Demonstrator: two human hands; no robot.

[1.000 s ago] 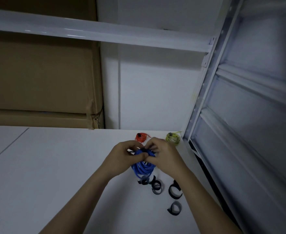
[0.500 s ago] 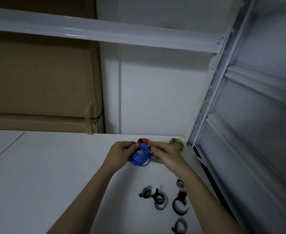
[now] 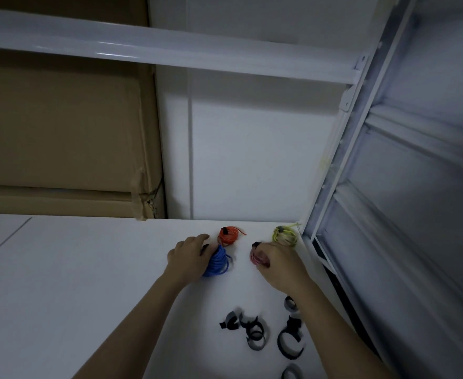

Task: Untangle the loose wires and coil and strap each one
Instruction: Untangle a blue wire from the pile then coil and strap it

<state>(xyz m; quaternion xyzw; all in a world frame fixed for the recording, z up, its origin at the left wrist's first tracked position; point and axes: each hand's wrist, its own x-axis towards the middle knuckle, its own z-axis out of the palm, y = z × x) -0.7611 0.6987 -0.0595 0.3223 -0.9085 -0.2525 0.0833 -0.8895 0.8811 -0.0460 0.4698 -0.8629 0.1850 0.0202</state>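
My left hand (image 3: 188, 254) gripping the blue coil (image 3: 218, 263) on the white surface (image 3: 88, 269), my right hand (image 3: 275, 259) pinching a pink coil (image 3: 258, 257) (partly hidden), orange coil (image 3: 228, 235) and yellow coil (image 3: 284, 235) behind, black straps (image 3: 256, 333) nearer me.

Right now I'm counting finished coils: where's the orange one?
In the head view, the orange coil lies on the white table near its far edge, just beyond the blue coil.

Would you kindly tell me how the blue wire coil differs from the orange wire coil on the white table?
The blue wire coil is bulkier; the orange wire coil is smaller and tighter. The left hand rests on the blue coil, while the orange coil lies untouched, farther back. The orange coil shows a dark strap; none is visible on the blue. Both are round bundles on the white table.
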